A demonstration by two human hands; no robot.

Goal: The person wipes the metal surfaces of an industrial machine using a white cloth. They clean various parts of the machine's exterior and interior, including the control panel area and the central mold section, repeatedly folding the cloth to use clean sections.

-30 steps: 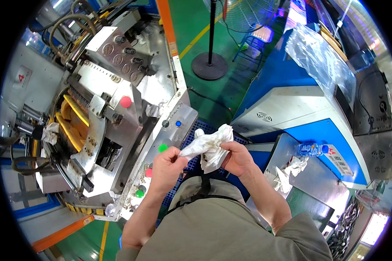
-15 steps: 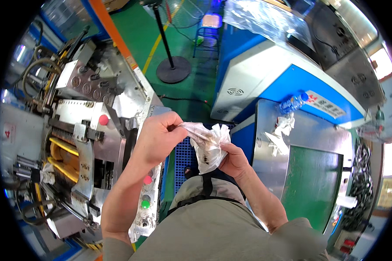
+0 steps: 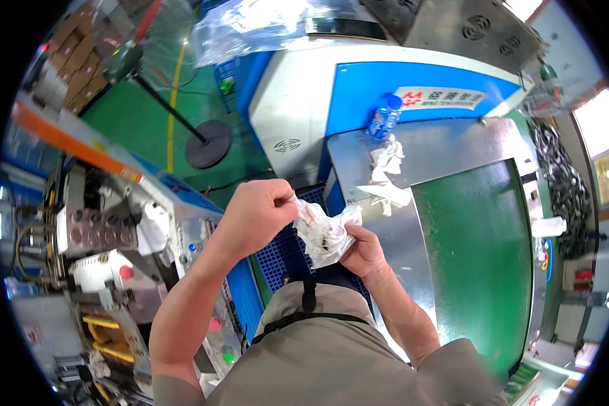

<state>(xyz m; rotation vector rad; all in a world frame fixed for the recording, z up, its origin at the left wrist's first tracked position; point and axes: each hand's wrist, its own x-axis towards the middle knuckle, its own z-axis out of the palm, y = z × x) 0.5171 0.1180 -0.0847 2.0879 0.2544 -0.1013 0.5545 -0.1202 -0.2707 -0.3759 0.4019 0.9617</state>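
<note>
The left hand [image 3: 260,210] has its grip pinched on one end of a stained white cloth [image 3: 323,238] before the waist; the right hand's [image 3: 364,252] grip holds the other side, probably to spread it. Rightward, crumpled scraps [image 3: 387,159] lie near a bottle [image 3: 384,120] on the counter [image 3: 453,143], seemingly set within reach.

The head view, from the left 1 of 2 fisheye cameras, looks steeply down from above the crumpled white cloth [image 3: 326,233], over the torso [image 3: 318,355] on its near side. Fairly close, it stretches from the metal machine [image 3: 98,230] left of the cloth to the tabletop [image 3: 446,145] right of it.
</note>
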